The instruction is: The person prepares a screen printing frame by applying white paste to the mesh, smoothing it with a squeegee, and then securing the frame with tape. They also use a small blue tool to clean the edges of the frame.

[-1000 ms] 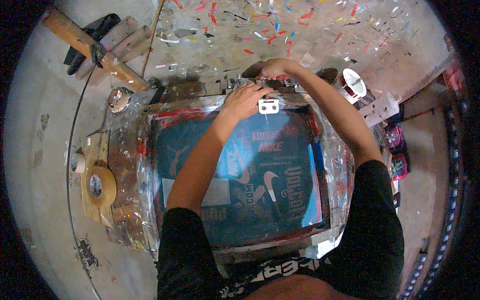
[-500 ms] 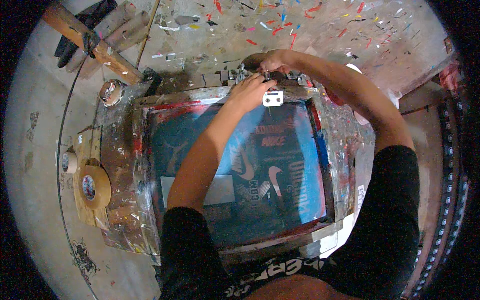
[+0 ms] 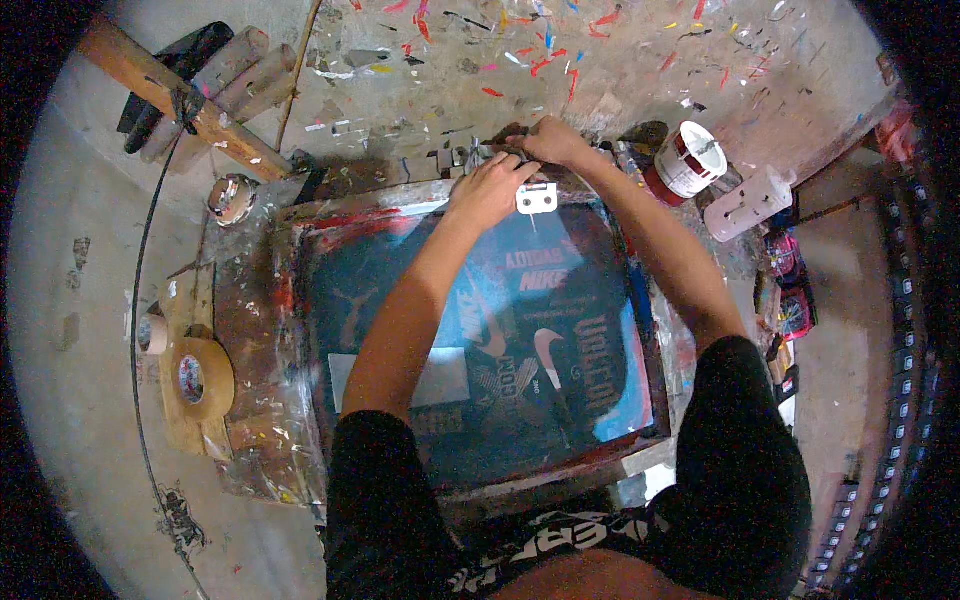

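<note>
A screen-printing frame (image 3: 480, 487) with blue mesh and pale stencil shapes lies flat before me. At its far edge a white hinge plate (image 3: 537, 200) with two dark screws sits on the frame. My left hand (image 3: 488, 190) is just left of that plate, its fingers bent over the far rail, closed around a small dark part that I cannot make out. Just beyond it, my right hand (image 3: 552, 143) reaches behind the rail with curled fingers; whatever they grip is hidden. A pale rectangle (image 3: 440, 375) shows on the mesh beside my left forearm.
Tan tape (image 3: 218, 382) and a smaller roll (image 3: 152, 334) lie on the left, with another tape roll (image 3: 232, 198) near the far left corner. A white paint tub (image 3: 690, 165) and a translucent container (image 3: 750, 204) stand right. A wooden beam (image 3: 140, 85) slants across the far left.
My right arm has drawn inward and its elbow has dropped, uncovering the tub and container on the right. Both hands stay at the hinge; the view has shifted slightly.
</note>
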Demonstrator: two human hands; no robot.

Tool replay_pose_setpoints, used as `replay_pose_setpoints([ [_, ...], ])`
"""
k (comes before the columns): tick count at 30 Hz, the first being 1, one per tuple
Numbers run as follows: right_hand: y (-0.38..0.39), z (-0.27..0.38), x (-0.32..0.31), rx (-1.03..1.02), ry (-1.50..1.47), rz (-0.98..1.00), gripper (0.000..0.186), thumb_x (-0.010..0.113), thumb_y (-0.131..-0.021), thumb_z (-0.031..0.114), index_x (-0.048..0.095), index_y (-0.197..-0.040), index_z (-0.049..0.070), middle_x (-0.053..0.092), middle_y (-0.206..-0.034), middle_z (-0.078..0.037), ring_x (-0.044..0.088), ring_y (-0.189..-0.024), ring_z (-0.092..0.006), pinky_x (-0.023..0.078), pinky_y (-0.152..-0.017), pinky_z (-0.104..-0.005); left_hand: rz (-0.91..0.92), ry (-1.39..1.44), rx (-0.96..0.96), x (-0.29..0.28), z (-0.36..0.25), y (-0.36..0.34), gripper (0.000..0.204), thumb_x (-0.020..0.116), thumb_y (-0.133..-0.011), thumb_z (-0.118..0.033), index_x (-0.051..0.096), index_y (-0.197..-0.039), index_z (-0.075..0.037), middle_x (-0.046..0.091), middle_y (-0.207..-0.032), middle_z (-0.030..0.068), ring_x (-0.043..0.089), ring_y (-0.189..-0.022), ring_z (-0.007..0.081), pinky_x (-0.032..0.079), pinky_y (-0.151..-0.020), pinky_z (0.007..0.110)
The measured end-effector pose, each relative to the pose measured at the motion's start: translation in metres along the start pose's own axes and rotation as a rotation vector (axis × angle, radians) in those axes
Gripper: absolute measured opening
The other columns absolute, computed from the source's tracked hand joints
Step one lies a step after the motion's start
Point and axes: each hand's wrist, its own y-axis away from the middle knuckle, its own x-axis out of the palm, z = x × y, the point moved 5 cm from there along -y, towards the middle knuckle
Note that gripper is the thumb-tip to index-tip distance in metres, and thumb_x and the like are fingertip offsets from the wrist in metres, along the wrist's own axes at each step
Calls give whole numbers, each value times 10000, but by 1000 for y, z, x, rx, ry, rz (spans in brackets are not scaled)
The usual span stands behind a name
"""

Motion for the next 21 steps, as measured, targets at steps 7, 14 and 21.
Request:
replay_pose_setpoints([
  [7, -56, -58, 6, -55, 110, 395, 395, 621, -815, 401, 738, -991, 68, 719, -861, -165, 674, -738, -294, 535, -663, -455, 59, -138, 166, -8, -34, -21, 503, 651, -853, -117, 568, -1349, -109, 616, -1222, 206, 601, -1188, 351, 540, -954, 439],
  [14, -69, -30, 30, 109, 29, 544, 409, 584, -826, 272, 627, -1207, 129, 560, -736, 1, 476, -597, -165, 366, -482, -356, 31, -132, 95, 4, -1, -6, 475, 622, -855, -64, 580, -1327, -81, 604, -1245, 252, 576, -1223, 381, 519, -988, 456],
  [21, -85, -84, 38, -117, 67, 561, 615, 555, -826, 202, 492, -1436, 150, 679, -1044, -119, 612, -889, -226, 511, -686, -352, 106, -80, 116, 2, -30, -24, 429, 563, -898, -77, 592, -1326, -94, 601, -1259, 238, 569, -1225, 390, 504, -1007, 459],
])
